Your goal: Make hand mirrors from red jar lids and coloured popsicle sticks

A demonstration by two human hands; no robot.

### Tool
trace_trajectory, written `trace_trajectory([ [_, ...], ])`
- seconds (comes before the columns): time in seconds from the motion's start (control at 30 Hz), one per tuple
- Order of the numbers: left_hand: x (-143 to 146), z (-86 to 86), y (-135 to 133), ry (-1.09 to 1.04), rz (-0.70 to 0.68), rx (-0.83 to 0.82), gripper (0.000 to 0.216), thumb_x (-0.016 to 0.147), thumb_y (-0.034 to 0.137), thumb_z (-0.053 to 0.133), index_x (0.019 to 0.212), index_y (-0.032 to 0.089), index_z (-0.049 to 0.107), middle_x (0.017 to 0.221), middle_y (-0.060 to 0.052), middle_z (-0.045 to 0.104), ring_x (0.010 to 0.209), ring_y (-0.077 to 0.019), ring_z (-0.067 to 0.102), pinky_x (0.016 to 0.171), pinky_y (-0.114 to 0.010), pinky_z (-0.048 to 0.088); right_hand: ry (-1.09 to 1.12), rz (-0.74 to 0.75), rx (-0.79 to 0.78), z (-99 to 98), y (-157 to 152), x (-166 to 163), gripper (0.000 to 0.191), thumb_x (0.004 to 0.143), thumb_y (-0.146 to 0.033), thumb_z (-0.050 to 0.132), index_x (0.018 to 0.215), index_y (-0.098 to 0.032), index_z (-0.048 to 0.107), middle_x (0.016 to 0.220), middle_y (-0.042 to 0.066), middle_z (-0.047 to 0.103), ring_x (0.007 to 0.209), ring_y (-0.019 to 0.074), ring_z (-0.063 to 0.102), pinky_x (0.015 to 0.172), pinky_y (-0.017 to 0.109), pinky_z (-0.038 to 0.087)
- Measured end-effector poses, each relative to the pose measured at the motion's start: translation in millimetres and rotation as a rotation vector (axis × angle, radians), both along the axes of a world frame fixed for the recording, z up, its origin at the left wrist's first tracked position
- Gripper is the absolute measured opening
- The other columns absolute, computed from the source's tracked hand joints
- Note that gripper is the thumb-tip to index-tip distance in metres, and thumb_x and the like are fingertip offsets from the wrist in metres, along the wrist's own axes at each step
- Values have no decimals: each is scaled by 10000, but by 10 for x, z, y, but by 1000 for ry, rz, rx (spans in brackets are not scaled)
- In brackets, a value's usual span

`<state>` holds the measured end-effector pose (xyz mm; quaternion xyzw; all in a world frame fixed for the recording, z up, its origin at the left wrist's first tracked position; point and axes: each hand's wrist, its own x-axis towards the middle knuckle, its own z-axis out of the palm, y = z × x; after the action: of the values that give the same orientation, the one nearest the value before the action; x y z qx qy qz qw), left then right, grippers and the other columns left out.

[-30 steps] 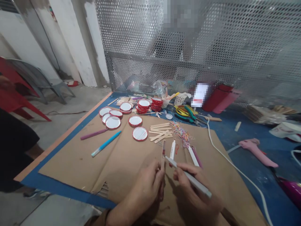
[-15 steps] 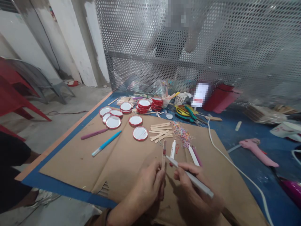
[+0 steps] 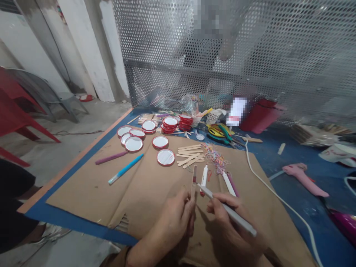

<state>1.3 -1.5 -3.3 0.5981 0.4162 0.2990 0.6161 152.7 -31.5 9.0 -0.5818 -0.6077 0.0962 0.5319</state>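
My left hand pinches a wooden craft stick that stands upright, its top part coloured red. My right hand grips a grey-white marker, and the marker's tip touches the stick near its middle. Both hands hover over a sheet of brown cardboard. Just beyond the hands lie a white marker and two more pens. Farther back are a small pile of plain craft sticks and a tangle of coloured rubber bands.
Several red-rimmed round lids lie at the back left of the cardboard, with purple and blue pens beside them. A white cord, a pink glue gun, scissors and a red box lie right. Another person's dark clothing shows at left.
The marker in my right hand has shifted slightly to the right and tilted; its tip stays at the stick. The person at left has drawn back a little.
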Motion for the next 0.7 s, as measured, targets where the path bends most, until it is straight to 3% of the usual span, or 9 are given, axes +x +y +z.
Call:
trace_trajectory([
  [0.7, 0, 15, 15, 16, -2, 21, 244, 980, 392, 349, 801, 232, 395, 473, 65, 491, 409, -103, 433, 475, -205, 350, -9, 18, -15, -16, 12, 40, 166, 889, -354, 622, 898, -203, 691, 670, 26, 714, 555, 156, 685, 506, 219, 551],
])
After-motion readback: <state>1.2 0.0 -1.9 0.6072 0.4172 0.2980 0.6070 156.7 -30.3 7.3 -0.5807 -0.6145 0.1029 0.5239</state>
